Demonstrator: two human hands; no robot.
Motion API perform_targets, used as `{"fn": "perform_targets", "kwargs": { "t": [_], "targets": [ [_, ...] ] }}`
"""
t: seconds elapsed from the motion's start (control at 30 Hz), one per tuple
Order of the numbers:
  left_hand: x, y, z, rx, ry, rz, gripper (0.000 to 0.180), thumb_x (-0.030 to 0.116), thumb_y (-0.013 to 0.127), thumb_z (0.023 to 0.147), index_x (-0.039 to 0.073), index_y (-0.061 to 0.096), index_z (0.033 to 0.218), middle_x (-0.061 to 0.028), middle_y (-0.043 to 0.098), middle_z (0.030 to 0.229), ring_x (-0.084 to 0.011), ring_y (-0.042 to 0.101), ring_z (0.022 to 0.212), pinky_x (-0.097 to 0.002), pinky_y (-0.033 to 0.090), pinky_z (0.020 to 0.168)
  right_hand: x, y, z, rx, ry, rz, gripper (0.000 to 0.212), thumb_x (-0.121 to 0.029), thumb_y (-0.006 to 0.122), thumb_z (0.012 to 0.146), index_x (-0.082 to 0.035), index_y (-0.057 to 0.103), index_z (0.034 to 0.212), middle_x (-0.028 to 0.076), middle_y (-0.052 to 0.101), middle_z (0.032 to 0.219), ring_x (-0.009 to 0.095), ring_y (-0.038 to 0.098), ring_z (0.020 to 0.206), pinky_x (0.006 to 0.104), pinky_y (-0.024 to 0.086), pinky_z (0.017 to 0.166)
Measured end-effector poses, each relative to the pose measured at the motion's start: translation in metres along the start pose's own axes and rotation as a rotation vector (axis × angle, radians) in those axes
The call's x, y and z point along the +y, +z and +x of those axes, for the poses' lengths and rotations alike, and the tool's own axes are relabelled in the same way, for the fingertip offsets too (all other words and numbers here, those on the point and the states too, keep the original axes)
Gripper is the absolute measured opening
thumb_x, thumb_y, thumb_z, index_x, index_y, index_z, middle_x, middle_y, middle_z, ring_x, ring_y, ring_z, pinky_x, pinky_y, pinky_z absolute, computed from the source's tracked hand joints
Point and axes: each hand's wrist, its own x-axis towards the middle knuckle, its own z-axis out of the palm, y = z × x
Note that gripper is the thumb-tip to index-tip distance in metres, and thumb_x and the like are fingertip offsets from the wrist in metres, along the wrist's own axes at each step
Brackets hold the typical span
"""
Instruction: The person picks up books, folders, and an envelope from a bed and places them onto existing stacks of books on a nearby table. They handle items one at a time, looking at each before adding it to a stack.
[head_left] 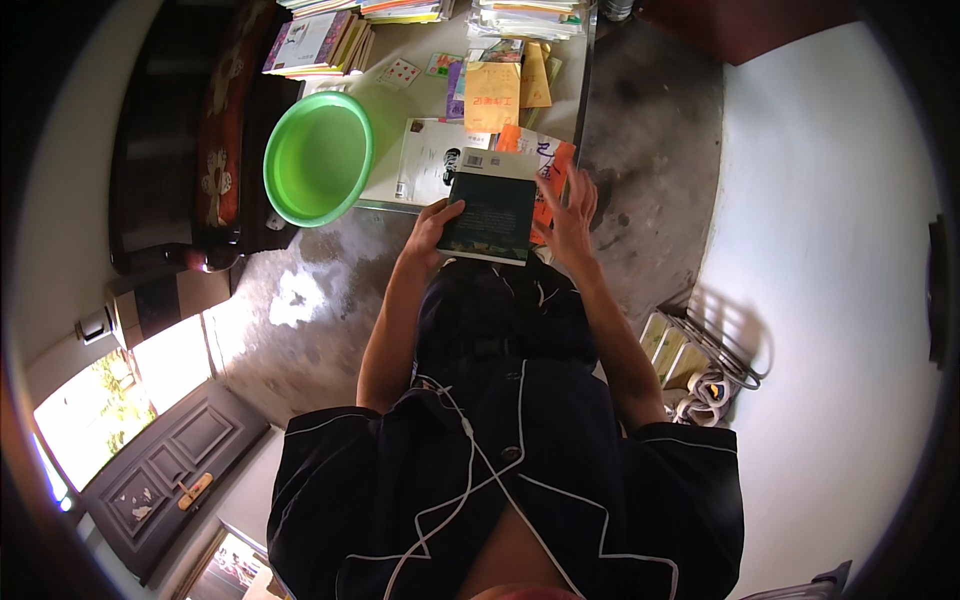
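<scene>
Sitting ahead and to the left of the left hand [428, 228], a light green basin [318, 160] stands by the near corner of the counter [400, 105], with a stack of books [310, 48] farther off behind it. Directly ahead of that hand is a pale booklet [422, 150], partly hidden by the dark green book [487, 215]. The left hand itself grips this book at its left edge, thumb on the cover; the fingers underneath cannot be seen. The book is thus between the two hands, its near edge toward the person's lap. Holding it well calls for a light but firm thumb, so that the cover does not bend or slip. Past the book, just ahead of the right hand [573, 215], shows an orange booklet [563, 155], which the fingertips should avoid snagging. The right hand is open, fingers spread, just beside the book's right edge; whether it touches cannot be told. An even, gentle hold on that edge would share the weight and keep the book level.
</scene>
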Motion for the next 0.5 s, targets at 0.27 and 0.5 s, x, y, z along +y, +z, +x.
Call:
{"fn": "perform_targets", "kwargs": {
  "t": [0.27,0.5],
  "targets": [
    [-0.004,-0.030,0.018,-0.065,-0.042,-0.067,0.029,0.025,0.053,0.096,-0.002,0.061,0.103,-0.0090,0.066,0.089,-0.0205,0.066,0.078,-0.0332,0.057,0.075,0.009,0.022,-0.001,0.000,-0.156,0.468,0.052,-0.003,0.075,0.068,-0.004,0.060,0.117,0.010,0.059,0.119,0.029,0.053,0.115,0.0407,0.045,0.095],
    [-0.011,-0.005,0.021,0.138,0.724,0.744,0.041,0.033,0.043,0.101,-0.001,0.054,0.122,-0.0211,0.067,0.100,-0.0304,0.067,0.093,-0.0367,0.052,0.077,0.002,0.042,-0.016,-0.120,0.409,0.943,0.030,-0.015,0.065,0.092,0.001,0.058,0.116,0.008,0.065,0.097,0.012,0.058,0.086,0.0250,0.045,0.077]
  ]
}}
